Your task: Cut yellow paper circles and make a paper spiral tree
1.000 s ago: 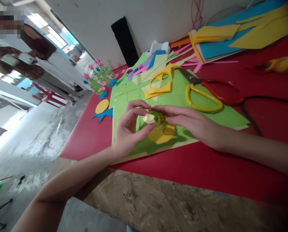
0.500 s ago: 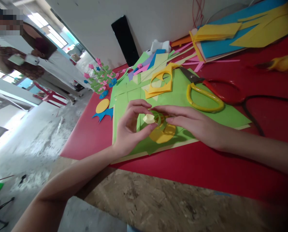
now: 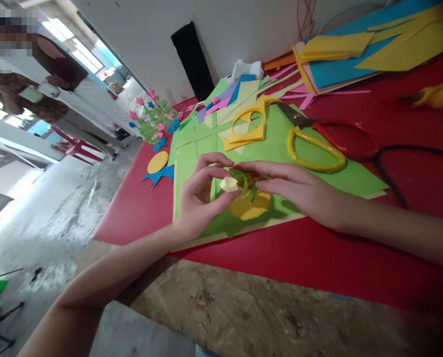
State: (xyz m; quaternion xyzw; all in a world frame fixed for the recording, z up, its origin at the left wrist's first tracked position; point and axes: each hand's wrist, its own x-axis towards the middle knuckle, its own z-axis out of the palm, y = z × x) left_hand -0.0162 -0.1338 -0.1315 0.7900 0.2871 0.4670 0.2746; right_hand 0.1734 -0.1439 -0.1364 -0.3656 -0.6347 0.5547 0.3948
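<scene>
My left hand pinches a small pale yellow paper star between thumb and fingers. Behind the star are curled green paper strips, which rise from a yellow paper disc. My right hand is around the right side of the curls, its fingertips against them; exactly where they grip is partly hidden. The disc is over green paper sheets on the red table.
Scissors with red and yellow handles lie behind my right hand. A cut yellow sheet, paper scraps, small paper flower trees and a yellow circle are around. A black phone leans on the wall. People stand at left.
</scene>
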